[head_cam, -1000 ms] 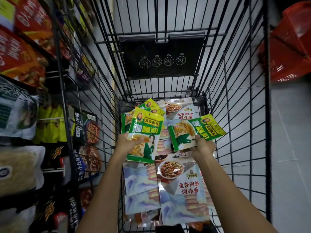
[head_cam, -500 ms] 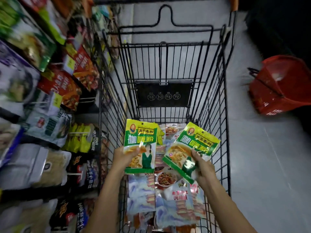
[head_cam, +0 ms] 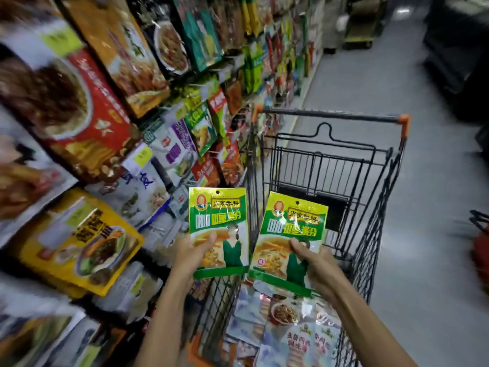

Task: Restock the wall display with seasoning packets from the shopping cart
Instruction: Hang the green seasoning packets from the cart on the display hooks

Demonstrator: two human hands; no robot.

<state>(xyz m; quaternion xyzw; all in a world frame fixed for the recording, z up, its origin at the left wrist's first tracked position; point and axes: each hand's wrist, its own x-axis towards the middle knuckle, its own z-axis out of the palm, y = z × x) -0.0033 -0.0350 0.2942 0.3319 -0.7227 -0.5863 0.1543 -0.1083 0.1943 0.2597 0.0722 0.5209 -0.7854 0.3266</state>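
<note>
Wall display [head_cam: 111, 107] down whole left side, packed w/ hanging packets, blurred nearest cam. Grey floor [head_cam: 423, 194] at right, aisle running to far end. Black wire cart [head_cam: 328, 116] at ctr, just beside display, orange caps on handle ends. Pile [head_cam: 288, 337] of pale blue-white packets flat in cart bottom, overlapping. Two green-yellow packets held side by side above cart's near end, fronts to cam, hang hole at top of each. Left packet [head_cam: 218, 215] upright, over cart's left wall, near display but apart from it. Right packet [head_cam: 293, 223] tilted a bit clockwise, over cart interior. Lower corners close; cannot tell if touching. L grip [head_cam: 193, 256] holding left packet at bottom-left, thumb on front, fingers behind. R grip [head_cam: 315, 263] holding right packet low down, thumb on front, fingers curled behind.
</note>
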